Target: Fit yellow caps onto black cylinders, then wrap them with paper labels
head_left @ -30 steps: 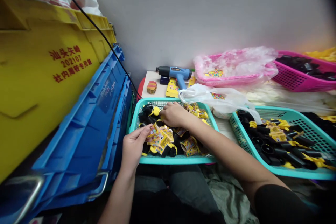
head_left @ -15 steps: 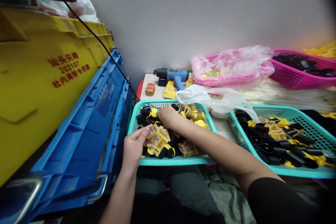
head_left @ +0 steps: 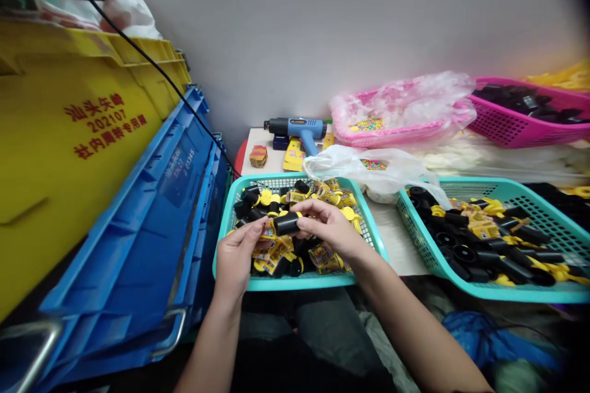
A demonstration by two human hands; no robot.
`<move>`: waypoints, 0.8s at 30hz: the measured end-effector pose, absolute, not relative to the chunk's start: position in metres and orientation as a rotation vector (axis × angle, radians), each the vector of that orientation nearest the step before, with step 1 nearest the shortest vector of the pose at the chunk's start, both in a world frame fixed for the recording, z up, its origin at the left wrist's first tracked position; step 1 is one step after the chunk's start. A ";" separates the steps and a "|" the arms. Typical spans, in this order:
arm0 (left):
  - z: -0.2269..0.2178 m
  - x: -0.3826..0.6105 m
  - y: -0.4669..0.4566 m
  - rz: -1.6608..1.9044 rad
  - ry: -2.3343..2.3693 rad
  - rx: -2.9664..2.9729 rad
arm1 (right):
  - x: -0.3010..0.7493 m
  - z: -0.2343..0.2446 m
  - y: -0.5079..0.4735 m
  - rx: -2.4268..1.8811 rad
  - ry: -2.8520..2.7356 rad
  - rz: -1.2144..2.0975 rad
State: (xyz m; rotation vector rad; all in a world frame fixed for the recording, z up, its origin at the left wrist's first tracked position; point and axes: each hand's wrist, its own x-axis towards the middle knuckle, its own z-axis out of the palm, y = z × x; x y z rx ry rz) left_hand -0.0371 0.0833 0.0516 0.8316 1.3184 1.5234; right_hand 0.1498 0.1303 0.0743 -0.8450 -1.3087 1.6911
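Over the near turquoise basket (head_left: 302,282) my right hand (head_left: 329,227) grips a small black plastic cylinder (head_left: 286,223) with a yellow end, lying roughly sideways. Close to its left end, my left hand (head_left: 237,255) pinches a yellow printed plastic sleeve (head_left: 268,230), partly hidden by the fingers. I cannot tell whether sleeve and cylinder touch. Beneath both hands the basket holds a jumble of black cylinders with yellow caps, loose printed sleeves (head_left: 276,252), and several pieces wrapped in sleeves (head_left: 322,255).
To the right, a second turquoise basket (head_left: 461,291) holds black and yellow parts. A blue heat gun (head_left: 304,129) lies behind, near a plastic bag (head_left: 382,166) of coloured beads. Pink baskets (head_left: 507,129) stand farther back. Blue crates (head_left: 138,258) and a yellow crate (head_left: 46,153) crowd the left.
My right hand has come up out of the basket's far side towards me, now with a black cylinder in it. My left hand stays put, still pinching the sleeve. The view has shifted slightly.
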 end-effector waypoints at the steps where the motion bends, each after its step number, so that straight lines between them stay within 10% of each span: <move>1: 0.053 -0.036 0.083 1.514 1.307 0.847 | 0.150 0.073 0.130 -0.847 -1.322 1.708; 24: 0.083 -0.016 0.074 1.261 1.235 1.175 | 0.153 0.056 0.108 -0.681 -1.361 1.603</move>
